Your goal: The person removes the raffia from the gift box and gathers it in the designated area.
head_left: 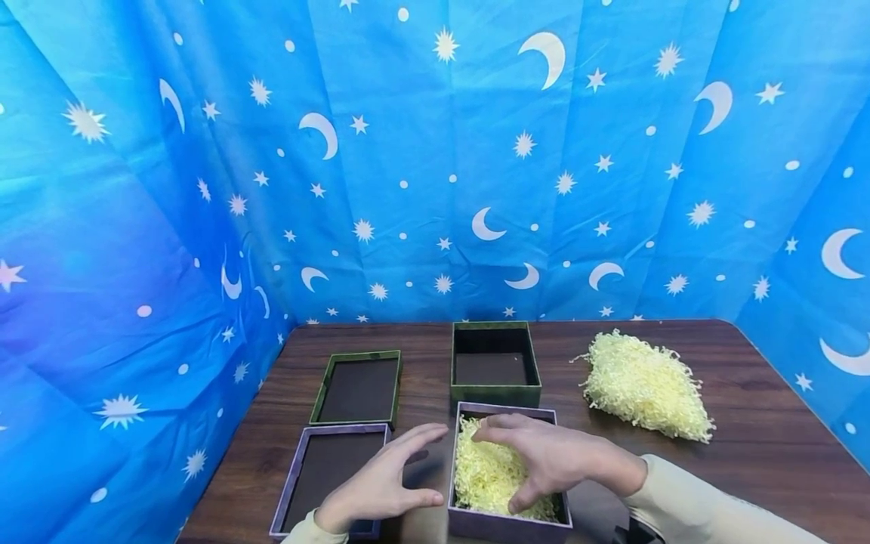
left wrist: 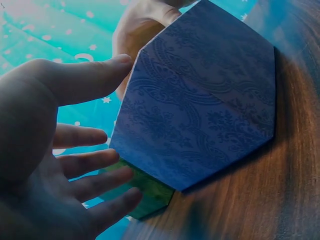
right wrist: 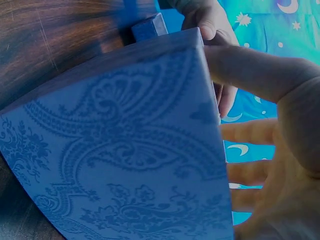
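Observation:
A purple box [head_left: 510, 527] with pale yellow paper shred [head_left: 484, 468] in it stands at the front of the table. My right hand [head_left: 544, 453] is over the box with its fingers spread; whether its fingertips touch the shred I cannot tell. Just left of the box, my left hand [head_left: 387, 480] has its thumb and fingers apart and holds nothing. Both wrist views show the patterned outer wall of the purple box [left wrist: 195, 100], with the fingers of the left hand [left wrist: 75, 145] and the right hand [right wrist: 285, 120] near its rim.
Behind the purple box sits a green box [head_left: 496, 394]. To the left lie a green-rimmed lid [head_left: 360, 389] and, nearer, a purple-rimmed lid [head_left: 326, 468]. A heap of yellow shred [head_left: 642, 385] lies on the table's right. Blue star-printed cloth [head_left: 435, 151] hangs around the table.

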`<state>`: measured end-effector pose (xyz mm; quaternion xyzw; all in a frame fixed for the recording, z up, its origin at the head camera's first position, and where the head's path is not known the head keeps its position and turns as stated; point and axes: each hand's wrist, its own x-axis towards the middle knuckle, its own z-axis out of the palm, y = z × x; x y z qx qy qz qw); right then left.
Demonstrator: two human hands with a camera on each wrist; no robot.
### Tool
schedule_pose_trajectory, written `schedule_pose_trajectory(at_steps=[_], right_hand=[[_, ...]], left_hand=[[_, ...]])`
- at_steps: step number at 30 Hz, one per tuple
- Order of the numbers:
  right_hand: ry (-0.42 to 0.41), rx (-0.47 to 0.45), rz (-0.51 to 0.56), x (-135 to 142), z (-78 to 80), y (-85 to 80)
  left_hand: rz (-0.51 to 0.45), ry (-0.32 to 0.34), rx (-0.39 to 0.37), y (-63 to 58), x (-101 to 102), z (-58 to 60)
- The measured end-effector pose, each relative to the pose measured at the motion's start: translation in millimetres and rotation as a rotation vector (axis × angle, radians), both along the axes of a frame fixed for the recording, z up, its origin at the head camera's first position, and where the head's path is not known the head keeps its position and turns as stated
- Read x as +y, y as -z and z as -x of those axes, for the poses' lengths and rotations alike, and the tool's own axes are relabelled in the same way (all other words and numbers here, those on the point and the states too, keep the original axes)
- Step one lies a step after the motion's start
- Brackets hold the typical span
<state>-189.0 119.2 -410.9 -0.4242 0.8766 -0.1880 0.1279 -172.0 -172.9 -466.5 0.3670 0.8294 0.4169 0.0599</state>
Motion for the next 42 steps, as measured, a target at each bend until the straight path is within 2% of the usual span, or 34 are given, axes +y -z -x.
schedule_pose_trajectory(at_steps=[5, 13, 17, 24, 30, 42], right_hand=[[-0.006, -0.045, -0.060, 1, 1.1, 1.7], [-0.093, -0.066, -0.108, 1, 8.6, 5.6], [-0.100, -0.070, -0.122, -1, 10.3, 9.5], [-0.055, -0.066, -0.178, -11, 10.4, 13.4], [-0.021, -0.046, -0.201, -19, 8.7, 19.0], [-0.060, 0.051, -0.156, -22, 15.1, 24.7]], left_hand=[[0.052, -0.003, -0.041, -0.5, 2, -1.5], [0.083, -0.009, -0.023, 1.1, 4, -2.7], [0.085, -0.015, -0.028, 4.4, 5, -2.9], [-0.162, 0.066, -0.235, 8.3, 7, -3.1], [-0.252, 0.096, -0.304, 10.3, 8, -4.1], [-0.247, 0.116, -0.215, 9.2, 9, -3.9]])
